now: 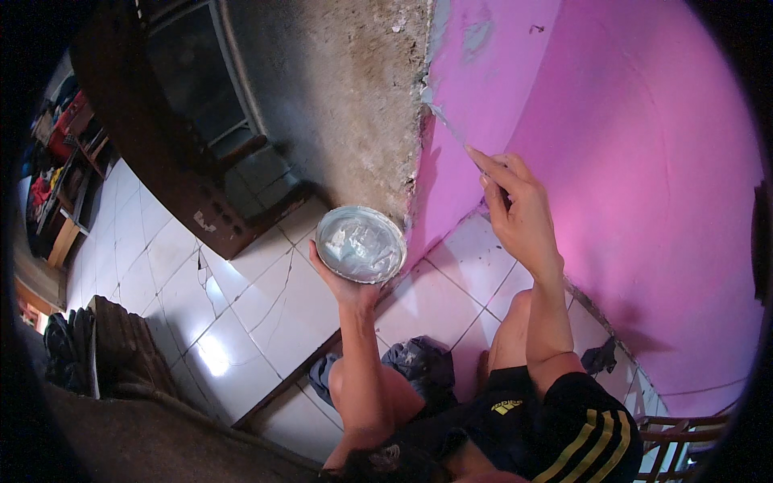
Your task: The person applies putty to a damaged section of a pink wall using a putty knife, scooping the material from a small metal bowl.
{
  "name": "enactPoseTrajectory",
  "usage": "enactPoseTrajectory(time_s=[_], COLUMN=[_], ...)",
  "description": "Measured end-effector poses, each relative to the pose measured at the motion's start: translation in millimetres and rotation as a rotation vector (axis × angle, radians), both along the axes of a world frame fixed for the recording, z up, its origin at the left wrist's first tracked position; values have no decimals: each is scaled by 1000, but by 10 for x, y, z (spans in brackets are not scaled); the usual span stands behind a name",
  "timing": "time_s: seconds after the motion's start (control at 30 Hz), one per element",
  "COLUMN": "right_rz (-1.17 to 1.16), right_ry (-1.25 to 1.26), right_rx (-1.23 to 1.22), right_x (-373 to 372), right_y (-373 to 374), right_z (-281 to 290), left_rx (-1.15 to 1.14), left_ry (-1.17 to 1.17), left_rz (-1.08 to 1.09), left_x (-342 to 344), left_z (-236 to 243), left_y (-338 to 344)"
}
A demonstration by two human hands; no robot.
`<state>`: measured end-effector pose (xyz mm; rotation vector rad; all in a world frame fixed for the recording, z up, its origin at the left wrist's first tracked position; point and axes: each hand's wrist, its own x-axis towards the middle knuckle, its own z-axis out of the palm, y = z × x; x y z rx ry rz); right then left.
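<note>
My left hand [350,288] is closed under and around a round, shallow bowl [341,212], tilted so its inside shows. Pale grey-white putty [354,243] is smeared over the bottom of it. My right hand [519,201] is raised in front of the wall corner, fingers closed on a thin tool that looks like a putty knife [453,130]. The tool's tip meets the ragged edge between the bare, rough plaster [346,97] and the pink wall [491,88]. A grey patch [477,39] marks the pink paint higher up.
A dark wooden cabinet-like frame [161,133] with glass stands at the left. Behind it, shelves [68,177] hold clothes. The white floor tiles [217,306] are cracked, with a step edge running below my left arm. Wooden chair rails [676,435] show at lower right.
</note>
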<state>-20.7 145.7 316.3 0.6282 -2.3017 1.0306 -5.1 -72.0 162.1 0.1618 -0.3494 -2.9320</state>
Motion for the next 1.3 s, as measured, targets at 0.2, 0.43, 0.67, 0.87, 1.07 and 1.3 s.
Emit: enactPoseTrajectory(time_s=[0.2,0.43,0.67,0.87,1.07,1.3], right_rz=[-21,-106,-133,-162,-192,-160], right_ry=[14,53,10,103,142,132], right_rx=[-89,61,19,-41,-26,-77], right_x=[-18,13,140,36,-66,-59], right_y=[-40,-137,-112,-254,-265,-368], right_z=[-102,-277,-364,-194,-337,-738], left_rx=[-23,-41,-21,-32,-11,-44], left_ry=[-32,-34,-11,-13,-49,-45], left_rz=[-20,-21,-44,-25,-24,-20], left_x=[45,-7,-17,67,7,30], left_z=[81,12,-27,110,69,65], left_y=[11,26,13,-5,69,-15])
